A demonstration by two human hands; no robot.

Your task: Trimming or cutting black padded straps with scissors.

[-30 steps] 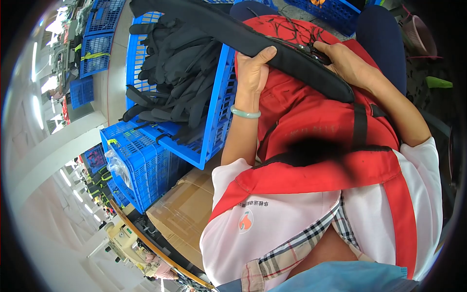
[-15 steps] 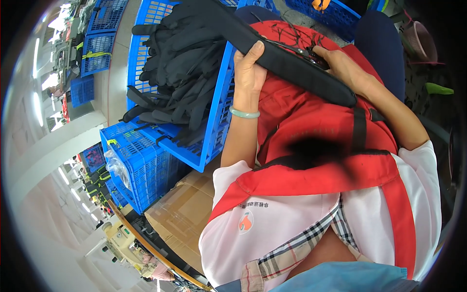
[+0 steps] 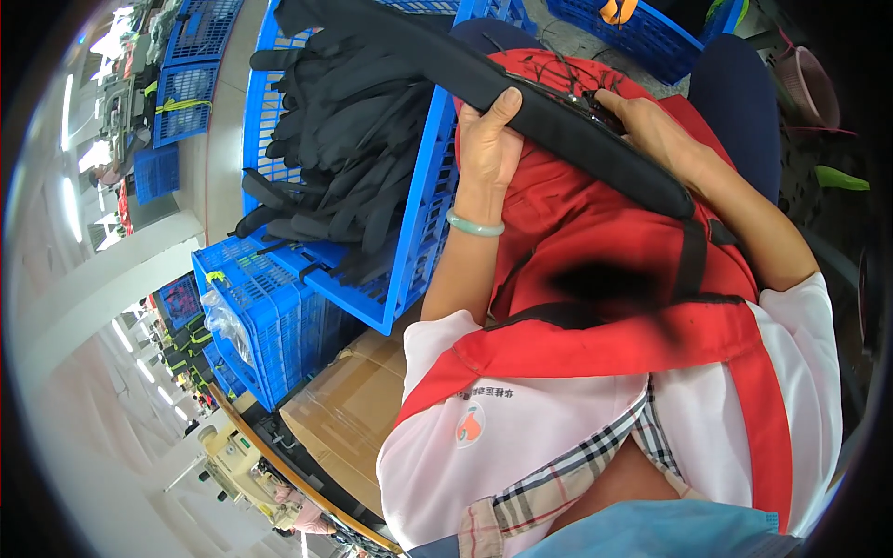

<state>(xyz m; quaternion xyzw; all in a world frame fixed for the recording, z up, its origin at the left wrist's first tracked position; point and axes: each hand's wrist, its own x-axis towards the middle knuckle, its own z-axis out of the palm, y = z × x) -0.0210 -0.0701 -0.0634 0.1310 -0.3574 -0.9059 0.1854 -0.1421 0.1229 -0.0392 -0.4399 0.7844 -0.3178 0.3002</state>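
The left hand clasps one long black padded strap from below, thumb over its near edge, holding it across the lap. The right hand rests on the same strap farther along, fingertips pressed at a small dark fitting on its top face; whether those fingers pinch the fitting I cannot tell. The strap lies slantwise over the red apron, its far end reaching above the rim of the big blue crate.

Judging by the lay, this one strap is in work while the crate's heap of black straps stands beside it; whether that heap is finished or waiting cannot be told. Counted: one strap in hand, a heap too tangled to number, one jade-green bangle on the left wrist, one smaller blue crate below and one cardboard box.
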